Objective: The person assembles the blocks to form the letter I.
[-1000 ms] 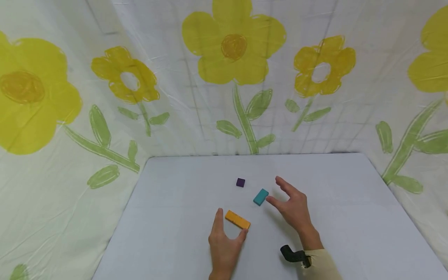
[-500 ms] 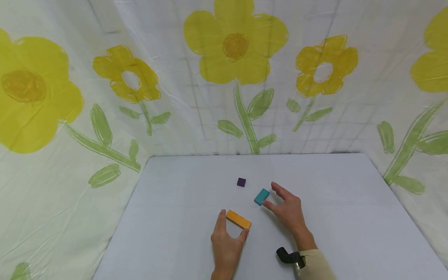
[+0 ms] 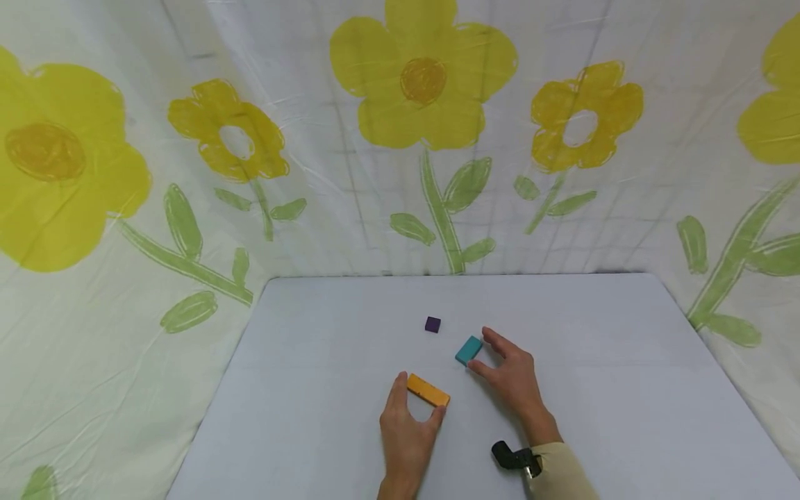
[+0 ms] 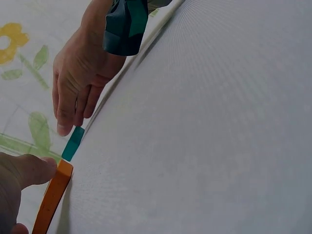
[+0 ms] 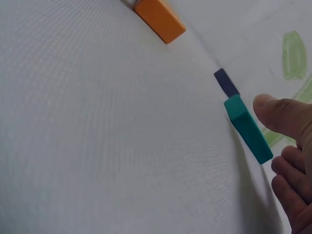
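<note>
On the white table my left hand [image 3: 407,437] pinches an orange rectangular block [image 3: 428,390] by its two ends, finger at one and thumb at the other. The left wrist view shows that thumb [image 4: 36,169] right at the upper end of the orange block [image 4: 52,197]. My right hand [image 3: 514,378] is spread around a smaller teal block [image 3: 469,350], thumb by its near end and index finger by its far end. In the right wrist view a narrow gap shows between the thumb [image 5: 278,112] and the teal block [image 5: 248,127]. Both blocks lie flat.
A small dark purple block [image 3: 432,324] lies beyond the teal one. The white tabletop [image 3: 312,389] reaches back to a curtain [image 3: 350,236] printed with yellow flowers. A black device [image 3: 515,457] is strapped at the right wrist, by a beige sleeve [image 3: 562,472].
My left finger and thumb have drawn in onto the orange block's ends. My right hand has moved left and its index finger has come nearer the teal block. The blocks have stayed put.
</note>
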{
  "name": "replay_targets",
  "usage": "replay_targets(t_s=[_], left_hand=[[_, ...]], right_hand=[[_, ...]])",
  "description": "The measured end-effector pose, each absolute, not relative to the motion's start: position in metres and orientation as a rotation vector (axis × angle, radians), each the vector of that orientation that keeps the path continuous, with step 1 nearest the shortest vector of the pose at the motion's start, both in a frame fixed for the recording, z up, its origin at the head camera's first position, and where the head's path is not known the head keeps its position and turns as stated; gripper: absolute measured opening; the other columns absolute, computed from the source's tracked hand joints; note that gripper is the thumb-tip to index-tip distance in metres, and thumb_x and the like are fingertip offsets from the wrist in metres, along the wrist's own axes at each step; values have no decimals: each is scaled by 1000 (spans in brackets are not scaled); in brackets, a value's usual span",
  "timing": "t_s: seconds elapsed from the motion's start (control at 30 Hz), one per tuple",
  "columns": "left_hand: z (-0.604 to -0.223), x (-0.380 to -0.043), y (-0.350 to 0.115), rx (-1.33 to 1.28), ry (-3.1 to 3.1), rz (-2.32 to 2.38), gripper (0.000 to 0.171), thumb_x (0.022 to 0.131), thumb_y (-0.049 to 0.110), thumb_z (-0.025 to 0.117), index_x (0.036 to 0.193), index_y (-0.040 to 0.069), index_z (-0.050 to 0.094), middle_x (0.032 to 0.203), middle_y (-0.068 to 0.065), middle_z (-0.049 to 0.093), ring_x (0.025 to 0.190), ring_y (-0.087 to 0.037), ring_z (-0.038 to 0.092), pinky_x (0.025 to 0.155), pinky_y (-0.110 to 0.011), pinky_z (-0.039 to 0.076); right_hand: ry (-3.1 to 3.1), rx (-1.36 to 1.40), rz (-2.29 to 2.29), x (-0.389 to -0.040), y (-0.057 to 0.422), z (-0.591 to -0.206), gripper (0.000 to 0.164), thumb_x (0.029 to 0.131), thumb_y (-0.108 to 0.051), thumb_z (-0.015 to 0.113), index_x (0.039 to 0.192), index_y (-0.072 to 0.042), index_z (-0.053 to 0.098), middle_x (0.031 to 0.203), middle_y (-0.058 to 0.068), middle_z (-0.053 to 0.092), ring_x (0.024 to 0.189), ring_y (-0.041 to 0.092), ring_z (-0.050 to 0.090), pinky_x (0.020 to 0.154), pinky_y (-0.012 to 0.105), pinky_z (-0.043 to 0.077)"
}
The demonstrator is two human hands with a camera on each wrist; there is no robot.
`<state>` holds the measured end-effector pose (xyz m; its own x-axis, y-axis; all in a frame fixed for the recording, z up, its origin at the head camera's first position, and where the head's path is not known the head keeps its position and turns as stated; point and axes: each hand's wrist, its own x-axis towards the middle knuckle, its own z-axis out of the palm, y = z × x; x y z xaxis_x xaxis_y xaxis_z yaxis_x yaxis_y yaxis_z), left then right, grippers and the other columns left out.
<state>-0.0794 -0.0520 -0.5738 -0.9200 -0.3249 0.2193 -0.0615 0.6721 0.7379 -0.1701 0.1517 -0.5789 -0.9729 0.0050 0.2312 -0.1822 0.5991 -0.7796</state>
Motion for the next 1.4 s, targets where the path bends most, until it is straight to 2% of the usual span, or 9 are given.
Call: replay_targets(t_s=[0.33, 0.53, 0.8, 1.4], left_hand=[[-574, -79, -50, 288, -2557, -1100, 93, 71, 14, 105, 150, -4, 60, 150, -23, 67, 138, -39, 67, 113, -50, 56], [-572, -79, -49, 336, -2621, -1059, 99, 71, 22, 106, 153, -1, 58, 153, -22, 64, 140, -39, 65, 112, -50, 56], [-571, -80, -48, 372, -2631, -1067, 98, 72, 20, 106, 155, 0, 58, 155, -21, 63, 142, -38, 64, 114, -49, 55], [-570, -80, -49, 380, -2652, -1058, 96, 74, 21, 104, 156, 0, 57, 157, -20, 62, 143, -38, 63, 115, -50, 55]], right_hand=[[-2616, 168, 1281, -171, 148, -582, 76, 84, -19, 97, 151, -3, 65, 150, 15, 69, 140, 38, 66, 118, 56, 51], [-2633, 151, 1271, -172, 146, -582, 76, 85, -19, 97, 151, -4, 65, 151, 16, 68, 142, 38, 64, 120, 57, 50], [-2647, 142, 1261, -172, 145, -585, 76, 86, -20, 96, 153, -5, 63, 153, 15, 67, 145, 39, 62, 122, 58, 48], [-2663, 125, 1243, -170, 144, -583, 71, 89, -19, 91, 153, -5, 63, 153, 17, 67, 143, 41, 62, 120, 60, 49]])
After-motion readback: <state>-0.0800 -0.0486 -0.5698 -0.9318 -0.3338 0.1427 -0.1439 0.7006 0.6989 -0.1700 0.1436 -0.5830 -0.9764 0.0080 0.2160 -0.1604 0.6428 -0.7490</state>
